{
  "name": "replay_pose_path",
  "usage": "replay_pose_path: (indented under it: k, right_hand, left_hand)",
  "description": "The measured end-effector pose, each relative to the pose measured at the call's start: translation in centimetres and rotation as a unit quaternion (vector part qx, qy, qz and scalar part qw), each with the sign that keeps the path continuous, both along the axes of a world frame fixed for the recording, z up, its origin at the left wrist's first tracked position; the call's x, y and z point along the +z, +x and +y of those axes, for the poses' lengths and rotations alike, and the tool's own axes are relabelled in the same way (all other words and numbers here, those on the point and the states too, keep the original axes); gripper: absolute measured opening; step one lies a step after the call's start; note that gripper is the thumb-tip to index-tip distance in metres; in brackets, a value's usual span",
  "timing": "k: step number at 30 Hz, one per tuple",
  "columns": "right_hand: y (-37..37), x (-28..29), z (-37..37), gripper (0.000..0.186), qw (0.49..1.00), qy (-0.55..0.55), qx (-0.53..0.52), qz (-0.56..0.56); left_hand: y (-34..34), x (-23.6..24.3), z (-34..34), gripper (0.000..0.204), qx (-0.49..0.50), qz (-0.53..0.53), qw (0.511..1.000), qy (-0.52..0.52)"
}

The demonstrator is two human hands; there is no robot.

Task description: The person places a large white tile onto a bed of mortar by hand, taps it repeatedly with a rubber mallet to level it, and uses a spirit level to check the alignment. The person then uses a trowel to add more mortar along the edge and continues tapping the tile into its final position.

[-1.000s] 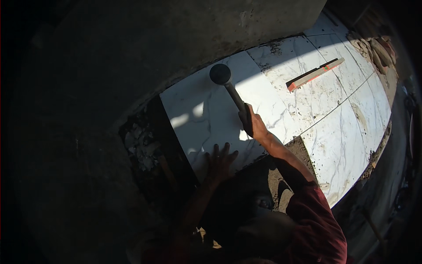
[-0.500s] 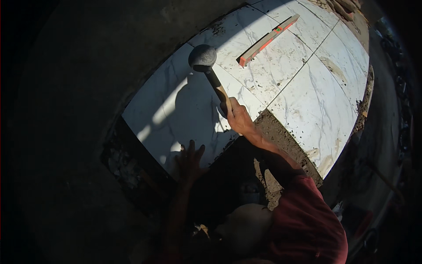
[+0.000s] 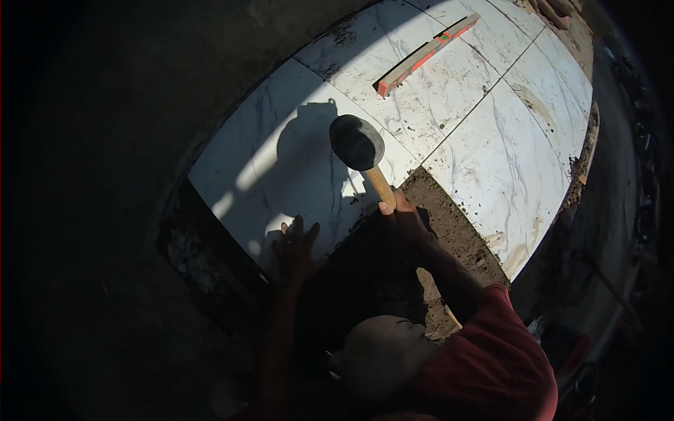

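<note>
Sunlight is falling across part of a floor of grey-veined white tiles (image 3: 519, 161), while a dark grey surface (image 3: 168, 91) is bordering it in shade on the left. Well within this patch the person's two hands are working apart from each other. The right hand (image 3: 407, 221) is clasping the wooden handle (image 3: 380, 185) of a mallet (image 3: 357, 143), its fingers closing around the grip. The left hand (image 3: 298, 249) is lying with fingers spread on the near part of the leftmost tile (image 3: 246, 133), holding nothing. The mallet's dark, rounded head is showing over the right part of that same tile; whether it is touching the surface, one cannot tell. A broad shadow (image 3: 305, 158) is covering the middle of the tile, just left of the mallet head. A red sleeve (image 3: 484, 351) is covering the right upper arm. Beside the right forearm, bare brown bedding (image 3: 453, 214) is showing along the edge of the neighbouring tile. Farther out, a red and grey spirit level (image 3: 427, 56) is lying aslant on the next tile beyond, and pale rubble (image 3: 193, 258) is sitting in deep shade past the leftmost tile's near-left edge.
</note>
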State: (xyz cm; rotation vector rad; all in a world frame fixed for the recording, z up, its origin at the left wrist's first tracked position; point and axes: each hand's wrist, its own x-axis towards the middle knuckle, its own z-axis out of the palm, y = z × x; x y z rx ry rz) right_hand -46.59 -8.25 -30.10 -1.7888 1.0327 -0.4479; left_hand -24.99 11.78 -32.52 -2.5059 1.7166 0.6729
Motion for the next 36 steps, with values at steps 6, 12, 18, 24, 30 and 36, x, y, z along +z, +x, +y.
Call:
replay_pose_path:
  k: [6, 12, 18, 24, 30, 36]
  right_hand:
    - [0.6, 4.6, 3.5, 0.049, 0.998, -0.014, -0.032, 0.047]
    - [-1.1, 1.9, 5.9, 0.051, 0.979, 0.117, -0.076, 0.148]
    - [-1.2, 0.7, 8.7, 0.044, 0.986, -0.113, -0.113, 0.048]
    - [0.0, 3.3, 8.2, 0.045, 0.987, -0.077, -0.090, 0.108]
    - [-2.5, -1.3, 7.7, 0.047, 0.976, -0.153, -0.113, 0.103]
    - [-0.6, 2.0, 9.5, 0.053, 0.991, -0.086, -0.100, 0.019]
  left_hand:
    - [0.7, -0.8, 1.8, 0.099, 0.028, 0.030, 0.998, -0.039]
    - [0.3, -0.1, 1.5, 0.097, 0.013, 0.027, 0.999, -0.034]
    - [0.5, -0.9, 1.5, 0.099, -0.004, 0.004, 0.999, -0.049]
    - [1.3, -2.9, 2.1, 0.103, 0.013, 0.011, 1.000, -0.024]
    - [0.1, -4.8, -1.7, 0.106, -0.055, -0.034, 0.995, -0.078]
    - [-0.3, -7.8, -7.1, 0.101, 0.018, -0.086, 0.989, -0.116]
